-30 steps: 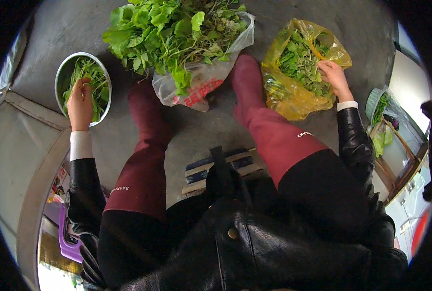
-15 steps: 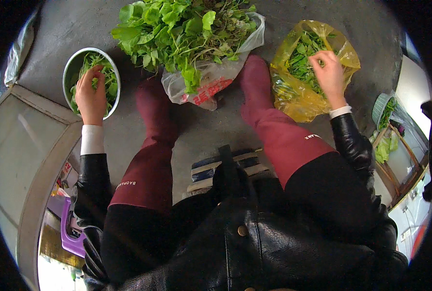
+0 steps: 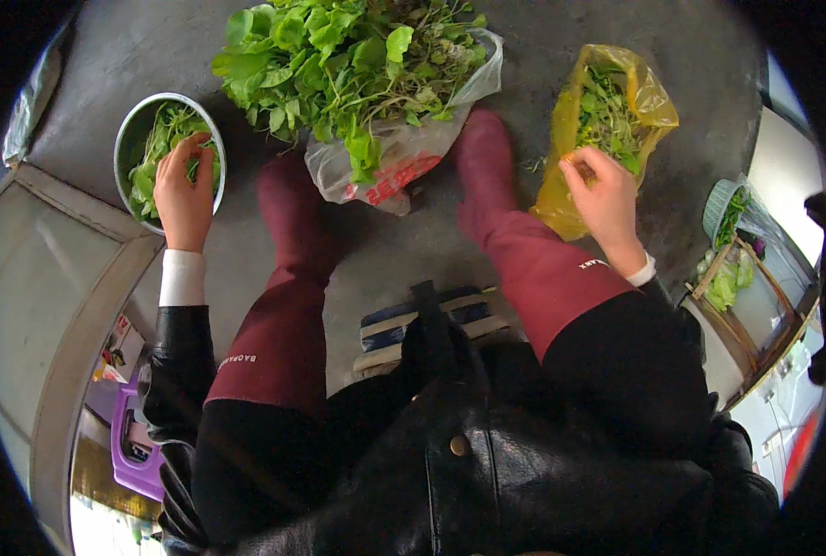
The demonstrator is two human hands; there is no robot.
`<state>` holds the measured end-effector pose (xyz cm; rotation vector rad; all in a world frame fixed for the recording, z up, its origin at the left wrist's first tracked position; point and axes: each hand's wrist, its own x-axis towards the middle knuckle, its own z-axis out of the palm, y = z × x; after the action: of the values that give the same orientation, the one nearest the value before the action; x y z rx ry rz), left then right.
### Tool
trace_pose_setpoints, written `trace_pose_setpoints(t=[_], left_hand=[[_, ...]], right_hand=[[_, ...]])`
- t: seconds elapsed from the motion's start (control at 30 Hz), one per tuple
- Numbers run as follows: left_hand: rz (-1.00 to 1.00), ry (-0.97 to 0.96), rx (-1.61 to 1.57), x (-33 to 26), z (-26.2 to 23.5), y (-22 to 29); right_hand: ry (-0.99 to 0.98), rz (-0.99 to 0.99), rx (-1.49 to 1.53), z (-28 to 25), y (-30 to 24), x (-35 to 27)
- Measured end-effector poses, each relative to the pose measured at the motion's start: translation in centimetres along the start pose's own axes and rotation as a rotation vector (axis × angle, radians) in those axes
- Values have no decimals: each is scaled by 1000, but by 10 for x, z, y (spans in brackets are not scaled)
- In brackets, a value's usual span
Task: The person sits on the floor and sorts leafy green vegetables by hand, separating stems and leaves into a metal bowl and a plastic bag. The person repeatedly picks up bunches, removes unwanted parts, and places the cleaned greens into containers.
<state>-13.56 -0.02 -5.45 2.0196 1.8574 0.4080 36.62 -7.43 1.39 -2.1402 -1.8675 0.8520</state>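
My left hand (image 3: 184,195) reaches over a round metal bowl (image 3: 119,162) at the left, its fingers pinched around some leafy greens (image 3: 167,130) that lie inside. To the right, my right hand (image 3: 605,193) pinches the near left edge of a translucent yellow plastic bag (image 3: 559,211) between thumb and fingers. Loose green sprigs (image 3: 607,116) fill the bag's opening. Between the two, a large heap of leafy greens (image 3: 311,69) rests on a white plastic bag (image 3: 390,153) with red print.
My dark red boots (image 3: 288,218) stand on the grey floor (image 3: 376,250), either side of the white bag. A striped seat (image 3: 478,315) is under me. At the left are a pale panel (image 3: 37,278) and a purple container (image 3: 126,454); at the right, a basket (image 3: 720,208) with greens and a wooden rack (image 3: 774,287).
My right hand has moved from above the sprigs nearer to me and onto the yellow bag's edge. The bag is drawn narrower. My left hand stays over the bowl, shifted slightly.
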Motion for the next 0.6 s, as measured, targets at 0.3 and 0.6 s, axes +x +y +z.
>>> trace_pose_setpoints(t=[0.3, 0.6], left_hand=[[28, -21, -58, 3, 5, 6], [46, -50, -57, -1, 6, 9]], right_hand=[[42, -175, -291, 2, 22, 5], [1, -312, -141, 21, 22, 38]])
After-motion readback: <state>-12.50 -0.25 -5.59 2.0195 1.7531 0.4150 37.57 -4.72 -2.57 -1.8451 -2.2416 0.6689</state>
